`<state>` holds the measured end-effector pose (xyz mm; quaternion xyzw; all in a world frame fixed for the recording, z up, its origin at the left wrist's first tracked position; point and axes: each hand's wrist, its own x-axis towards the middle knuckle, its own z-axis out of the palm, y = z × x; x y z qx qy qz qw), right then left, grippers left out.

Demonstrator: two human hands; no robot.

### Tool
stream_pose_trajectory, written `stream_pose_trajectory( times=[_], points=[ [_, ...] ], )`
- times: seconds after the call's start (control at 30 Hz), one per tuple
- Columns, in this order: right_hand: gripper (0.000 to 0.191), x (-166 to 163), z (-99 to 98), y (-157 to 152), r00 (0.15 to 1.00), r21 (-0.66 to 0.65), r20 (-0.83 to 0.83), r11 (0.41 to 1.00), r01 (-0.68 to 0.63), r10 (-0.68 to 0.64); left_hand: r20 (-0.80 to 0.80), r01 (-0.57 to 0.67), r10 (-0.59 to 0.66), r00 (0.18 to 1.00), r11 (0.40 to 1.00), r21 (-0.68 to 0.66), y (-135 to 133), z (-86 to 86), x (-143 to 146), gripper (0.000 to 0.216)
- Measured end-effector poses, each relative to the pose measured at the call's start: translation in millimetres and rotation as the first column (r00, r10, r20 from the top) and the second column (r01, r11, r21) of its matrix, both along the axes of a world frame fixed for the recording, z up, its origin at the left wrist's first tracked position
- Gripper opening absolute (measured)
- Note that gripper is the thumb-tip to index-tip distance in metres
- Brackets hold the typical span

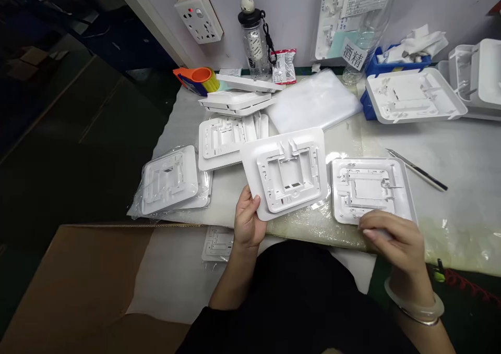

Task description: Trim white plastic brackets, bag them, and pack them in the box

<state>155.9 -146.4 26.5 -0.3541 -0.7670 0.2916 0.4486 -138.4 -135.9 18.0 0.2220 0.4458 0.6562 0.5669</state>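
My left hand (249, 219) grips a white plastic housing panel (291, 205) by its lower left corner, thumb on the front. The panel is tilted up above the table, its recessed frame facing me. My right hand (395, 237) is closed, fingers curled towards the thumb, at the lower edge of a white plastic housing (403, 187) lying on the table. Whether the fingertips touch that housing or pinch something small I cannot tell. Left of the held panel lie similar panels (223, 135) in a loose pile and a bagged panel (170, 179) in clear plastic.
A craft knife (418, 170) lies at right. Behind are clear plastic bags (317, 98), a tape roll (199, 77), a drink bottle (256, 46), a labelled clear bottle (354, 57) and a blue bin (399, 62). More housings (415, 93) stand back right. A cardboard box (70, 286) is lower left.
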Motion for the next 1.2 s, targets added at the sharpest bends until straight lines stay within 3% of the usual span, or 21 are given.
stream_pose_trajectory(
  times=[0.23, 0.5, 0.57, 0.63, 0.7, 0.77, 0.83, 0.9, 0.97, 1.03, 1.13, 1.2],
  points=[
    [0.012, 24.8, -20.3, -11.5, 0.964, -0.144, -0.031, 0.955, 0.259, -0.266, 0.019, -0.001, 0.001, 1.000, 1.000, 0.016, 2.0, 0.7, 2.4, 0.035],
    [0.017, 22.8, -28.0, -12.8, 0.943, -0.194, -0.020, 0.926, 0.324, -0.334, -0.019, 0.049, -0.049, 0.999, 0.999, 0.019, 3.0, 1.0, 3.6, 0.033],
    [0.014, 24.8, -31.3, -12.1, 0.929, -0.181, -0.013, 0.914, 0.362, -0.370, -0.072, 0.040, -0.036, 0.997, 0.998, 0.053, 0.0, -0.6, 4.0, 0.032],
    [0.006, 28.0, -36.2, -9.8, 0.895, -0.164, -0.041, 0.886, 0.433, -0.445, -0.227, 0.032, -0.002, 0.974, 0.991, 0.129, -4.6, -3.5, 3.1, 0.030],
    [0.027, 32.8, -41.4, -6.0, 0.852, -0.177, -0.112, 0.854, 0.490, -0.512, -0.495, 0.117, 0.017, 0.869, 0.964, 0.239, -8.5, -7.5, 0.1, 0.027],
    [0.042, 39.0, -45.5, -1.7, 0.809, -0.177, -0.137, 0.817, 0.548, -0.572, -0.755, 0.329, 0.015, 0.656, 0.894, 0.304, -8.6, -12.6, -4.3, 0.028],
    [0.037, 45.3, -47.6, 1.7, 0.759, -0.090, 0.000, 0.756, 0.648, -0.651, -0.902, 0.540, 0.012, 0.433, 0.798, 0.270, -4.4, -18.0, -8.4, 0.029],
    [0.027, 50.2, -48.7, 3.9, 0.653, 0.084, 0.210, 0.679, 0.729, -0.727, -0.961, 0.668, -0.005, 0.276, 0.720, 0.188, 1.4, -22.9, -10.6, 0.031],
    [0.024, 53.3, -50.6, 5.0, 0.535, 0.237, 0.350, 0.625, 0.744, -0.769, -0.985, 0.738, -0.020, 0.172, 0.665, 0.115, 5.1, -27.1, -11.4, 0.035],
    [0.028, 55.5, -53.9, 5.6, 0.436, 0.321, 0.385, 0.561, 0.763, -0.813, -0.996, 0.779, 0.013, 0.088, 0.622, 0.077, 5.0, -30.8, -11.9, 0.040],
    [0.036, 58.8, -59.6, 6.6, 0.269, 0.357, 0.427, 0.434, 0.827, -0.864, -0.997, 0.814, 0.078, -0.010, 0.580, 0.037, 1.0, -35.4, -13.9, 0.046],
    [0.037, 59.8, -61.8, 8.1, 0.220, 0.338, 0.498, 0.421, 0.842, -0.839, -0.997, 0.827, 0.070, -0.026, 0.562, 0.018, -1.1, -37.2, -16.2, 0.049]
  ],
)
